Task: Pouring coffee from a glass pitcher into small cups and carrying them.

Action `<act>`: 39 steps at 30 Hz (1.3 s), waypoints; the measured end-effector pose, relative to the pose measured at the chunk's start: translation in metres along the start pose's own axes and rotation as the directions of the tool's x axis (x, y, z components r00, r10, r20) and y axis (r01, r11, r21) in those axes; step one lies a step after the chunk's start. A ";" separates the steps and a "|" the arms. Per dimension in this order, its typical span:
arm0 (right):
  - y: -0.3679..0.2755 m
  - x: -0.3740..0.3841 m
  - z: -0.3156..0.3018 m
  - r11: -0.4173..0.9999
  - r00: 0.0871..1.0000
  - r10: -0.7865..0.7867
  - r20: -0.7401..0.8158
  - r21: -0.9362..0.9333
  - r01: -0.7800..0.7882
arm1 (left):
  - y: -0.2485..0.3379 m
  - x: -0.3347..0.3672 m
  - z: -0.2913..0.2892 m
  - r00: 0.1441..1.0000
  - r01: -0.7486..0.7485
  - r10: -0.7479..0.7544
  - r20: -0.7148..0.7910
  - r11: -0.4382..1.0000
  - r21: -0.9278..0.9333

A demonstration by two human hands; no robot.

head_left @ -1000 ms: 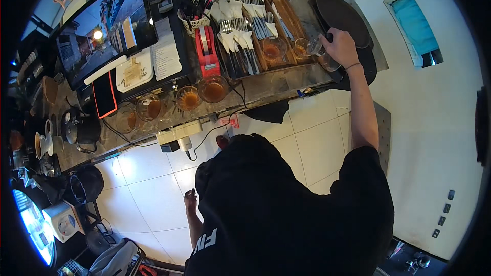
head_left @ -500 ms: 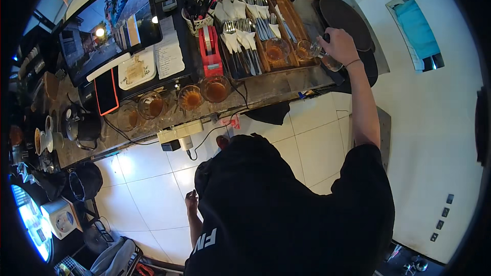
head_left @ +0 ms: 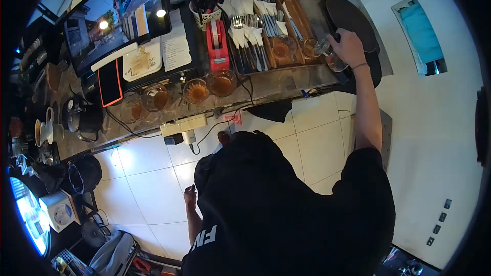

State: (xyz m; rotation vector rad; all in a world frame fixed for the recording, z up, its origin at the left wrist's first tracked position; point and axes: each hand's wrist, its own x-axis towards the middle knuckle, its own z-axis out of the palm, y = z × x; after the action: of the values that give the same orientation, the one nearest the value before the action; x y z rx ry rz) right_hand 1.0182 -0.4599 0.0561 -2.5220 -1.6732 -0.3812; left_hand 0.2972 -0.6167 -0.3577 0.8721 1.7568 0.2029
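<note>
Reaching across the counter's right part, my right hand (head_left: 349, 49) is closed round the dark handle of a glass carafe (head_left: 336, 63). The carafe is tilted, its mouth close to a small glass cup (head_left: 310, 48) with brown liquid. Another glass cup (head_left: 281, 47) of brown liquid stands to the left on the wooden cutlery tray (head_left: 295, 14). Nearer the counter's edge are more glass cups, among them one cup (head_left: 222, 83) and a ribbed cup (head_left: 196, 91). My left hand (head_left: 190, 198) hangs low beside my body with curled fingers; whether it holds anything is hidden.
Napkin-wrapped cutlery (head_left: 249, 41) lies beside a red tape dispenser (head_left: 217, 46). At left are a monitor (head_left: 115, 20), a phone (head_left: 110, 84) and a black kettle (head_left: 84, 117). Round dark trays (head_left: 353, 18) lie at right. A cable (head_left: 225, 121) hangs over the counter's front edge.
The whole view has shifted slightly, moving the counter a little right in the picture. My right hand still grips the tilted carafe by the small cup; my left hand stays low.
</note>
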 end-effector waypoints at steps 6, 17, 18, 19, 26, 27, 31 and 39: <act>0.002 -0.024 -0.004 0.912 0.964 0.220 -0.147 0.382 -0.149 | 0.004 -0.002 -0.012 0.998 0.049 -0.058 0.038 0.976 0.211; -0.099 -0.089 -0.061 0.704 0.897 0.373 -0.237 0.702 -0.108 | -0.010 0.055 -0.075 0.997 -0.075 0.070 0.036 0.987 0.141; -0.110 -0.092 -0.064 0.720 0.911 0.368 -0.186 0.677 -0.153 | -0.011 0.058 -0.083 0.998 -0.055 0.051 0.032 0.988 0.145; -0.128 -0.093 -0.065 0.669 0.925 0.321 -0.202 0.740 -0.070 | -0.019 0.064 -0.092 0.997 -0.060 0.058 0.042 0.997 0.047; -0.208 -0.091 -0.056 0.851 0.994 -0.025 -0.105 0.519 0.076 | -0.041 0.096 -0.154 0.999 -0.030 0.030 0.011 0.999 0.033; -0.217 -0.090 -0.056 0.865 0.996 -0.060 -0.065 0.495 0.085 | -0.044 0.099 -0.160 1.000 -0.020 0.022 -0.015 0.994 0.108; -0.242 -0.079 -0.043 0.901 0.984 -0.180 -0.002 0.402 0.166 | -0.026 0.090 -0.166 1.000 -0.021 0.021 0.000 0.993 0.118; -0.264 -0.071 -0.041 0.916 0.939 -0.345 0.004 0.220 0.336 | -0.033 0.109 -0.168 0.989 -0.129 0.115 0.094 0.979 0.158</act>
State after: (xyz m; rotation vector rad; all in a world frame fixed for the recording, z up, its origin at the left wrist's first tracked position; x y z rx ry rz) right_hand 0.7437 -0.4282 0.0615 -2.0992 -2.0512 -0.1562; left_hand 0.1213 -0.5233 -0.3952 1.0939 1.6595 0.1009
